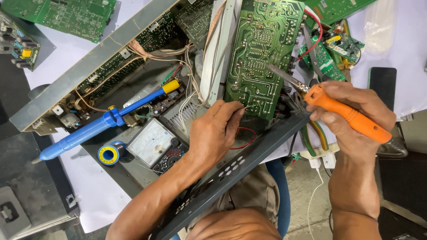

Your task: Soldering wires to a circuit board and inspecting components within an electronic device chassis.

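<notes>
The right hand (351,118) grips an orange-handled soldering iron (331,109). The left hand (218,129) pinches a thin red wire (242,133) against the green circuit board (262,53), above a white-papered table (89,186).

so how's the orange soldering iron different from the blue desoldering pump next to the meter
The orange soldering iron is gripped in the right hand, its metal tip raised over the green circuit board; the blue desoldering pump lies untouched across the open chassis. The iron's handle is orange all along, while the pump is blue with a yellow end. The pump looks longer. Both are slim hand tools lying on a slant.
</notes>
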